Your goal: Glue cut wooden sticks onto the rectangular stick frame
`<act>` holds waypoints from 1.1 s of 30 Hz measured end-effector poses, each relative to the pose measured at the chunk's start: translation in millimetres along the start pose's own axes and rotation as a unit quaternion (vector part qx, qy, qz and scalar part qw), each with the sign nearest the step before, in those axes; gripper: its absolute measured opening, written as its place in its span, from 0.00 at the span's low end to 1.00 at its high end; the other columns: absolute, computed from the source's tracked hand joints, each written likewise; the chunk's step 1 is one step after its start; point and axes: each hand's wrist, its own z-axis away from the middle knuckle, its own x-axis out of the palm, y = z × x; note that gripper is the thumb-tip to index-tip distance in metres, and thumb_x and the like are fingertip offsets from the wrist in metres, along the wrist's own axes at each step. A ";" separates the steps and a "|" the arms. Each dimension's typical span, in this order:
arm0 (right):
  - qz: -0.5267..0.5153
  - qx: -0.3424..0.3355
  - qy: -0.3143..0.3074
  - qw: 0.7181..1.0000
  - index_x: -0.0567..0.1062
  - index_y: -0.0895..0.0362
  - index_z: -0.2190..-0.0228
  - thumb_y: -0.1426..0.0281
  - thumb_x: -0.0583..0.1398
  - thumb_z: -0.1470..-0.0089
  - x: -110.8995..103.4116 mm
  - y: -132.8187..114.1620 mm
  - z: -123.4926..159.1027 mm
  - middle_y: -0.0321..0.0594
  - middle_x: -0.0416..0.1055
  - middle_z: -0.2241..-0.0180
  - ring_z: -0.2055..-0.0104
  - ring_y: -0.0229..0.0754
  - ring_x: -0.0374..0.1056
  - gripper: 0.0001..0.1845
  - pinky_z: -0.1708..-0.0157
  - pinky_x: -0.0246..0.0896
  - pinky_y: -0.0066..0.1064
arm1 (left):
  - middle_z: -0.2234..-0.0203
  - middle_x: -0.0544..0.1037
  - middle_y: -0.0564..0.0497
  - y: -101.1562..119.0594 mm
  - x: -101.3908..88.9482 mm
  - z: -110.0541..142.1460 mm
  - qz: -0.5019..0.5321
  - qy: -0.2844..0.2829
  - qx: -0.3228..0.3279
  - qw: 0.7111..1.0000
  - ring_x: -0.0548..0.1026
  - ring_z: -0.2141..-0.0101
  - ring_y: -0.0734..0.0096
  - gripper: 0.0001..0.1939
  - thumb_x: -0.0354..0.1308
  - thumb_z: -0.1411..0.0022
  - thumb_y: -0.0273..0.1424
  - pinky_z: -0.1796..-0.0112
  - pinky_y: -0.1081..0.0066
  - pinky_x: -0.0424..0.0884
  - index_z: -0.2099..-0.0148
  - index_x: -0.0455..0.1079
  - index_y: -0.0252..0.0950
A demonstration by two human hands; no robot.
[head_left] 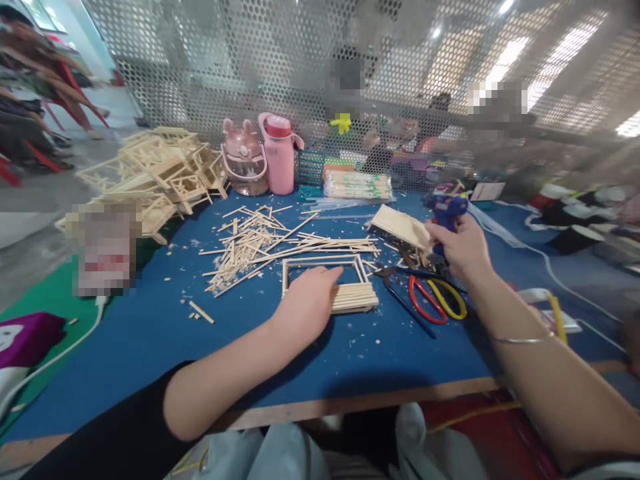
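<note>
Under the fingers of the left hand (307, 300) lies a rectangular frame of pale wooden sticks with a slatted end (354, 298); whether they pinch it or merely rest on it, I cannot tell. It looks light and stiff, probably fragile at the thin far corners, so the slatted part just right of those fingers seems the sturdiest hold. The right hand's (465, 247) fingers wrap the handle of a blue plastic glue gun (447, 208), likely light too, best kept by that handle.
</note>
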 end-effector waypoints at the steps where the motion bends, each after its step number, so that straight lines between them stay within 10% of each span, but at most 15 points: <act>1: -0.035 0.022 0.010 0.999 0.66 0.55 0.60 0.59 0.56 0.51 1.9 -2.6 3.4 0.40 0.70 0.70 0.76 0.40 0.63 0.18 0.75 0.58 0.33 | 0.63 0.77 0.43 -0.3 -1.5 -3.9 0.003 -0.002 -0.006 1.000 0.74 0.63 0.63 0.19 0.44 0.39 0.24 0.59 0.64 0.70 0.48 0.69 0.32; 5: -0.127 0.072 -0.065 0.987 0.70 0.56 0.69 0.59 0.60 0.53 -1.9 -22.0 23.5 0.34 0.66 0.78 0.78 0.37 0.61 0.13 0.77 0.56 0.30 | 0.63 0.76 0.44 -1.4 -15.8 -15.7 0.027 0.017 -0.011 0.999 0.73 0.63 0.65 0.19 0.44 0.40 0.22 0.60 0.66 0.69 0.50 0.70 0.33; 11: 0.047 0.006 -0.253 0.966 0.70 0.56 0.70 0.56 0.52 0.44 -29.3 -56.9 54.2 0.37 0.66 0.78 0.76 0.38 0.59 0.17 0.75 0.56 0.30 | 0.62 0.73 0.48 -23.5 -57.7 -3.5 0.038 0.201 -0.074 0.976 0.69 0.61 0.67 0.17 0.43 0.36 0.32 0.58 0.69 0.65 0.50 0.67 0.36; 18: 0.177 -0.035 -0.287 0.941 0.67 0.56 0.73 0.53 0.48 0.42 -30.6 -61.0 56.0 0.36 0.66 0.79 0.78 0.38 0.58 0.20 0.76 0.55 0.31 | 0.81 0.66 0.57 -57.9 -48.7 15.5 0.137 0.043 -0.252 0.957 0.61 0.80 0.74 0.21 0.48 0.41 0.46 0.76 0.74 0.58 0.55 0.69 0.37; 33: 0.204 -0.039 -0.292 0.934 0.68 0.55 0.69 0.53 0.47 0.42 -30.1 -50.1 54.2 0.37 0.71 0.72 0.72 0.42 0.63 0.21 0.71 0.56 0.33 | 0.80 0.71 0.56 -59.5 -34.0 20.3 0.119 0.035 -0.226 0.966 0.64 0.79 0.75 0.16 0.51 0.41 0.43 0.77 0.76 0.58 0.57 0.69 0.38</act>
